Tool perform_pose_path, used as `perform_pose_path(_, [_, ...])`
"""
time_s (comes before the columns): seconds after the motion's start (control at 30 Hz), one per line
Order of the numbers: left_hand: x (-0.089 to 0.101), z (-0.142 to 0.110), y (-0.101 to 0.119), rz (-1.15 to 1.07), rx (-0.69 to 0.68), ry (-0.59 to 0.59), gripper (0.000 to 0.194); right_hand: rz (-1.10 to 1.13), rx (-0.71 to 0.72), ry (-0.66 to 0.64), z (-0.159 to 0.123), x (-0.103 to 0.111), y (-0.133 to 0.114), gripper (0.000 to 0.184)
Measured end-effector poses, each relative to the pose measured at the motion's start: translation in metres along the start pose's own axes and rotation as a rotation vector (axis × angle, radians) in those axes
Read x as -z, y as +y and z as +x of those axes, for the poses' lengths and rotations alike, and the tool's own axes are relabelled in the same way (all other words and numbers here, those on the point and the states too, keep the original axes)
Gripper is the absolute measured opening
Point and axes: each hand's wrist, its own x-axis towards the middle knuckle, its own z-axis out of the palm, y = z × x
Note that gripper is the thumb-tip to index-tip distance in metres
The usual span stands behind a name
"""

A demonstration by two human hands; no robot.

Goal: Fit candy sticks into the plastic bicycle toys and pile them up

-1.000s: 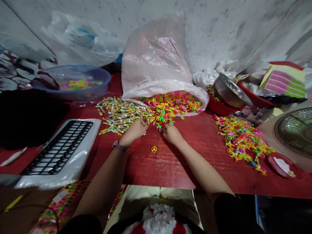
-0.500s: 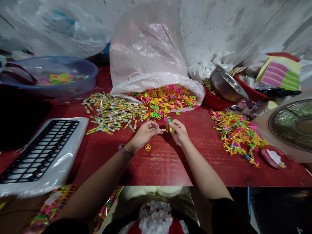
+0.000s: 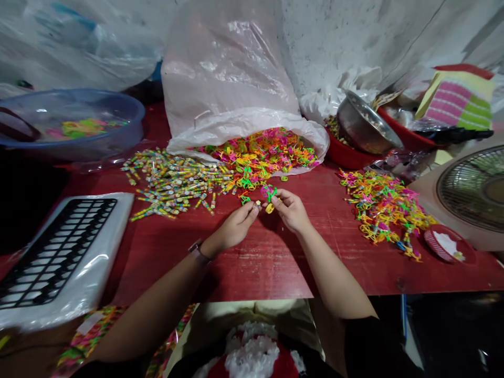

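Note:
My left hand (image 3: 237,224) is closed in a pinch, with a small pale-ended piece (image 3: 258,202) at its fingertips; the rest of that piece is hidden. My right hand (image 3: 290,210) is closed on small plastic wheel-like pieces, a green one (image 3: 271,195) and a yellow one (image 3: 270,208) among them. The two hands are close together above the red table, fingertips apart. Just past them lies a heap of bright plastic pieces (image 3: 271,152), spilling from a white plastic bag (image 3: 232,68). Left of it lies a pile of short patterned tubes (image 3: 177,178).
A blue basin (image 3: 134,113) stands at the back left, behind a black rack (image 3: 59,252) on plastic wrap. To the right lie a pile of colourful pieces (image 3: 386,210), a small red basket (image 3: 439,247) and a fan (image 3: 484,189). A metal bowl (image 3: 366,123) leans behind them.
The yellow wheel that lay on the table by my left wrist no longer shows there. My left hand has turned and its fingertips have drawn slightly away from my right hand. The view has shifted a little.

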Motion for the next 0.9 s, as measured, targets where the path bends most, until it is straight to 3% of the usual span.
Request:
perform_pose_path(0.43, [0.003,-0.004,0.006,0.44,-0.07,-0.044,0.033,-0.117,-0.077,-0.07,-0.002,-0.006,0.001,0.046])
perform_pose_path(0.57, [0.001,-0.005,0.001,0.533,-0.041,-0.01,0.03,-0.252,-0.04,-0.02,-0.004,-0.009,0.009,0.044])
perform_pose_path(0.77, [-0.01,-0.006,-0.004,0.544,0.013,0.057,0.036,-0.6,0.087,0.16,-0.008,-0.022,0.022,0.021])
perform_pose_path(0.83, [-0.011,-0.003,0.0,0.528,0.001,0.048,0.038,-0.634,0.104,0.152,-0.006,-0.024,0.02,0.018])
perform_pose_path(0.9, [-0.003,0.001,0.008,0.519,-0.019,0.043,0.038,-0.617,0.126,0.148,-0.005,-0.012,0.006,0.017])
